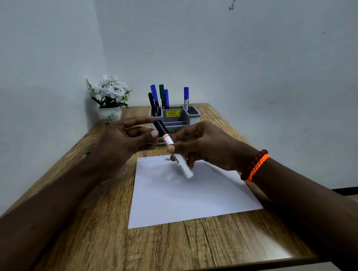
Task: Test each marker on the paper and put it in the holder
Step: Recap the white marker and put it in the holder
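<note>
Here, right hand (204, 146) pinching white marker (176, 154) mid-barrel above far edge of paper (190, 196). Left hand (119, 141) half open, fingertips closed on its black cap (160, 127). Grey holder (176, 118) beyond, five markers (162, 94) standing inside. Another marker (89, 151) lying far left on table (96, 236).
</note>
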A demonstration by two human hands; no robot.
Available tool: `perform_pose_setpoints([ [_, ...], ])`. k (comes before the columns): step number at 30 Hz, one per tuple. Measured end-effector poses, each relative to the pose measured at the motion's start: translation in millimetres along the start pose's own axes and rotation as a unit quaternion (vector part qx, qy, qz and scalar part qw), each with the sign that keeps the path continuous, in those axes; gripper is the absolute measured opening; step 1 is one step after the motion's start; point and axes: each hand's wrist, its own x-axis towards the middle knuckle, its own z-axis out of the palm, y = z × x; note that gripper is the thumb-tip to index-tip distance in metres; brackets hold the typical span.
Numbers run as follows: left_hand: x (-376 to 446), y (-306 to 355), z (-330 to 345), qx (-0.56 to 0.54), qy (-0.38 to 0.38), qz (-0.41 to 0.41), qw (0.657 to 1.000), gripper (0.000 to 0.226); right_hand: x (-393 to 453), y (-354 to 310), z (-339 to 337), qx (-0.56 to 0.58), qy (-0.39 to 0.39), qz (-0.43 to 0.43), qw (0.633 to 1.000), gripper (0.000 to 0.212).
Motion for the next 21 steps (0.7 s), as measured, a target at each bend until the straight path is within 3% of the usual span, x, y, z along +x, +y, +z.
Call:
perform_pose_setpoints([
  [3, -2, -3, 4, 0.156, 0.009, 0.053, 0.986, 0.03, 0, -3, 2, 0.02, 0.0, 0.003, 1.0, 0.021],
  [5, -1, -8, 1, 0.339, -0.001, 0.107, 0.935, 0.017, 1, -5, -1, 0.027, 0.027, 0.0, 0.999, 0.018],
  [7, -1, -13, -2, 0.435, -0.02, 0.137, 0.89, 0.014, 1, -9, -6, 0.025, 0.061, -0.012, 0.998, 0.019],
  [11, 1, -17, 4, 0.466, -0.038, 0.149, 0.871, 0.015, 3, -18, -20, 0.004, 0.144, -0.04, 0.989, 0.06],
  [13, 2, -19, 4, 0.472, -0.04, 0.147, 0.868, 0.015, 8, -26, -31, -0.032, 0.172, -0.054, 0.983, 0.069],
  [21, 2, -21, 0, 0.453, -0.027, 0.132, 0.881, 0.014, 68, -69, -87, -0.18, 0.32, -0.122, 0.922, 0.053],
])
